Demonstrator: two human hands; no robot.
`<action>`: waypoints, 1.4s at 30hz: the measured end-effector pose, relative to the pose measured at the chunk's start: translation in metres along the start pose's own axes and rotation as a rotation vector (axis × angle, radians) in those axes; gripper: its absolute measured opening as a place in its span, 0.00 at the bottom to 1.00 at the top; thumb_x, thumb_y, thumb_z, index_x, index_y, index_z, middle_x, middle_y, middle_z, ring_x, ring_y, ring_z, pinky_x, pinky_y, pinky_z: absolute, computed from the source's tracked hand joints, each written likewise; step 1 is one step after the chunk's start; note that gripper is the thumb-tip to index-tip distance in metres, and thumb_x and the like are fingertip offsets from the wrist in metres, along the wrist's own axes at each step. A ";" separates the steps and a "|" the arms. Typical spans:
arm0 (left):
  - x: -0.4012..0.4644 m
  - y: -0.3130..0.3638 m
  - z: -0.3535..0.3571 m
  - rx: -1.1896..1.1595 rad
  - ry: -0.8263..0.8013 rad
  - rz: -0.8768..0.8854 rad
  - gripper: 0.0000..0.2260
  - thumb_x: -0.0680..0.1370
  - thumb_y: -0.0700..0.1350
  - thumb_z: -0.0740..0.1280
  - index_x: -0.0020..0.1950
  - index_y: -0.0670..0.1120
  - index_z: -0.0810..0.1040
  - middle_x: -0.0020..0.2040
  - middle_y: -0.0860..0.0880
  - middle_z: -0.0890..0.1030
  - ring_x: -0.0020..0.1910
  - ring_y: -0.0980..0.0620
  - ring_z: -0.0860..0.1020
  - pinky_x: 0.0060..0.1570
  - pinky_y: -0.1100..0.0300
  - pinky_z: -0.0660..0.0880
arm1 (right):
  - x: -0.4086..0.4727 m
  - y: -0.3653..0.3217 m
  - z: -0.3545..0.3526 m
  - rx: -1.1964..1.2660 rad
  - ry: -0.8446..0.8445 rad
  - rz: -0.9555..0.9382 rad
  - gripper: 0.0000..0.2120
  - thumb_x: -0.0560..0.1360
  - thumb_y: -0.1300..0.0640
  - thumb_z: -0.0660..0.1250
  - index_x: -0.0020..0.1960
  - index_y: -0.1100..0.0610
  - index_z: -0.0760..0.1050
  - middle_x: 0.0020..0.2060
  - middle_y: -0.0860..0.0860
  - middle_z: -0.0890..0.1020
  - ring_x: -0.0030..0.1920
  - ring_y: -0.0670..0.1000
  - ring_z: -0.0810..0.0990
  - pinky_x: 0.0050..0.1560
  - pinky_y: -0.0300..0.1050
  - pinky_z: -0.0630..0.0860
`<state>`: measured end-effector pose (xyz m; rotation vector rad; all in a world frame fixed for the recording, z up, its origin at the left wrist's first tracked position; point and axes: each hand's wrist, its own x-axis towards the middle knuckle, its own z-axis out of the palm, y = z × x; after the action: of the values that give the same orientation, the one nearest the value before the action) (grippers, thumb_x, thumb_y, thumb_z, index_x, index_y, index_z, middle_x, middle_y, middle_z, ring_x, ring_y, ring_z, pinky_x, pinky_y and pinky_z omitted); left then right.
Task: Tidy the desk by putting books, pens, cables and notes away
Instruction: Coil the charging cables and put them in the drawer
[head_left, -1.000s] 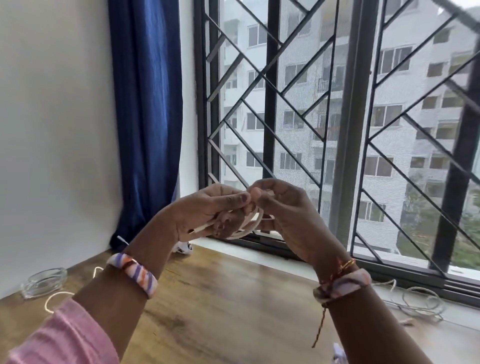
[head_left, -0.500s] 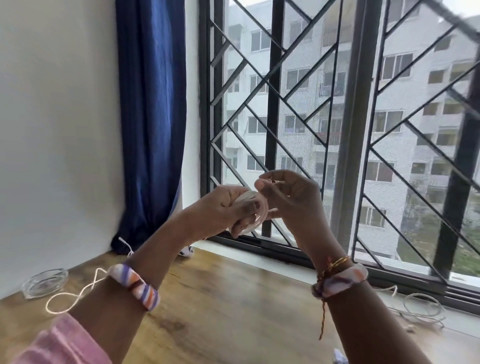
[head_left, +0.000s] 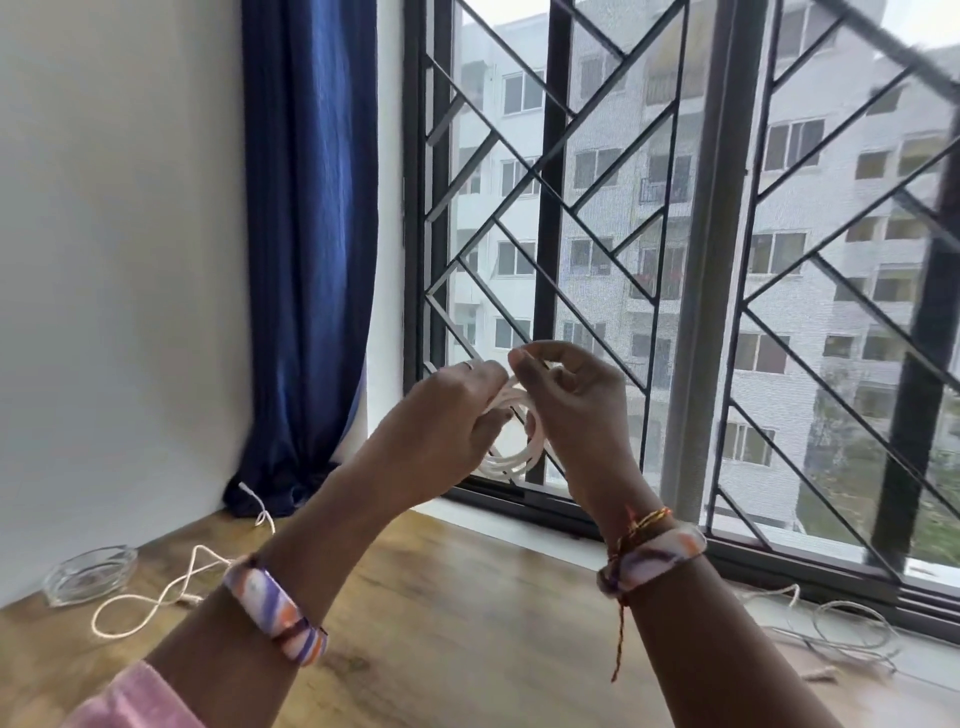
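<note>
Grilled window (head_left: 675, 260) — blue curtain (head_left: 311, 260) (drawn aside) — white wall (head_left: 119, 260).

A wooden desk (head_left: 441, 623) carries a glass dish (head_left: 88, 574), a loose white cable (head_left: 171, 592) and a coiled grey cable (head_left: 852, 629).

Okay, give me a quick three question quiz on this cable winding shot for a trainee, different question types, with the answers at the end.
1. True or false: both hands, left hand and right hand, hold the coiled white cable above the wooden desk.
2. Multiple choice: the clear glass dish lies A) at the desk's far left, by the wall; B) on the window sill; C) under the right wrist.
3. Fill in: the loose end of the white cable trails over the desk in front of the dark ____ curtain.

Key: 1 true; 2 A; 3 blue.
</note>
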<state>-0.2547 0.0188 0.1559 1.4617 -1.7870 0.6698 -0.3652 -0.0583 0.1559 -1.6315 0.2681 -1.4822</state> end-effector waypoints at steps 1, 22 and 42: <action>-0.001 0.001 0.001 0.017 0.038 -0.013 0.11 0.78 0.46 0.63 0.56 0.41 0.74 0.45 0.44 0.79 0.41 0.47 0.77 0.43 0.55 0.74 | 0.000 0.000 0.002 0.014 0.005 0.034 0.04 0.73 0.59 0.70 0.40 0.58 0.79 0.26 0.59 0.76 0.23 0.49 0.71 0.25 0.39 0.67; -0.007 0.001 -0.001 0.225 0.099 -0.265 0.13 0.81 0.48 0.54 0.47 0.44 0.74 0.40 0.48 0.75 0.40 0.47 0.73 0.39 0.57 0.68 | -0.005 0.004 0.001 -0.058 -0.184 0.093 0.10 0.68 0.74 0.69 0.45 0.65 0.72 0.36 0.54 0.79 0.31 0.44 0.80 0.32 0.38 0.74; -0.031 -0.003 0.044 -0.420 0.173 -0.534 0.16 0.81 0.46 0.55 0.36 0.47 0.73 0.29 0.52 0.76 0.24 0.62 0.72 0.27 0.69 0.68 | -0.026 0.025 -0.004 -0.328 -0.214 0.018 0.12 0.67 0.73 0.66 0.34 0.58 0.71 0.24 0.45 0.71 0.21 0.40 0.68 0.24 0.28 0.62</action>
<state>-0.2578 0.0033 0.1046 1.4430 -1.2277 0.1292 -0.3654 -0.0568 0.1194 -2.0266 0.4211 -1.2840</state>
